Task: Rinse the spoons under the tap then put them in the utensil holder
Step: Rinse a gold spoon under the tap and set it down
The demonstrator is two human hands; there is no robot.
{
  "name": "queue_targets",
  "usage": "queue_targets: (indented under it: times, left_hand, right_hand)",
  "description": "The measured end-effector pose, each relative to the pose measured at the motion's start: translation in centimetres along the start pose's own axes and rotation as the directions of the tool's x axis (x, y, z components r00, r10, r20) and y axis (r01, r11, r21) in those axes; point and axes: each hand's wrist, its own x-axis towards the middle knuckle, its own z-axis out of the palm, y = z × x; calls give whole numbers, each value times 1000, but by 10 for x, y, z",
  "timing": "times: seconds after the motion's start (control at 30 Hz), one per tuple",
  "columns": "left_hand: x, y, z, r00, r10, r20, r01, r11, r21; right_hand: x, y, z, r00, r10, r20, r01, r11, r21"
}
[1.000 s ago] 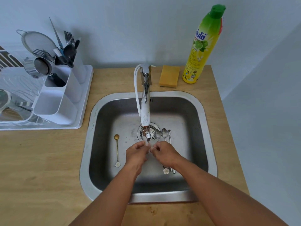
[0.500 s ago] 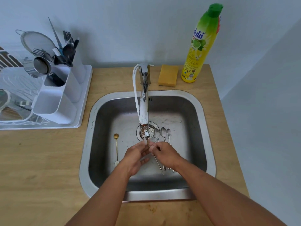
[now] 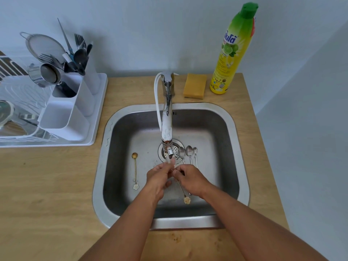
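Observation:
Water runs from the tap (image 3: 167, 127) onto my two hands in the steel sink (image 3: 243, 166). My left hand (image 3: 160, 176) and my right hand (image 3: 190, 178) both pinch the bowl end of a gold flower-handled spoon (image 3: 182, 190), whose handle slants down to the right; its bowl is hidden by my fingers. A second gold spoon (image 3: 135, 168) lies on the sink floor at the left. Three silver spoons (image 3: 189, 153) lie side by side right of the drain. The white utensil holder (image 3: 71, 113) stands on the drying rack at the left with forks and spoons in its back compartments.
A yellow sponge (image 3: 194, 85) and a tall green-yellow dish soap bottle (image 3: 232, 51) stand behind the sink. The white drying rack (image 3: 94, 129) carries a strainer (image 3: 43, 46), a metal cup and a lid. Wooden counter (image 3: 47, 185) surrounds the sink.
My hands rubbed the gold spoon under the stream and its handle tilted, the flower end swinging down to the right. The other spoons stayed still.

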Motion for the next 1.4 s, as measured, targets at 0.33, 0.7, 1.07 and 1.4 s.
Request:
queue_targets:
  times: [0.33,0.7,1.07,1.4]
  left_hand:
    - [0,14,-11,993,-21,115,27,998,-54]
    - [-2,-3,-4,973,230,11,-231,971,69]
    - [1,6,7,920,326,-219,-271,930,249]
    - [0,6,-15,976,188,108,-205,963,173]
  right_hand:
    - [5,-7,-6,997,64,-40,-57,988,146]
    - [2,-5,-5,999,47,-9,-46,997,55]
    - [3,-6,0,995,91,32,-94,990,108]
    - [-2,-17,-8,986,147,79,-164,948,273]
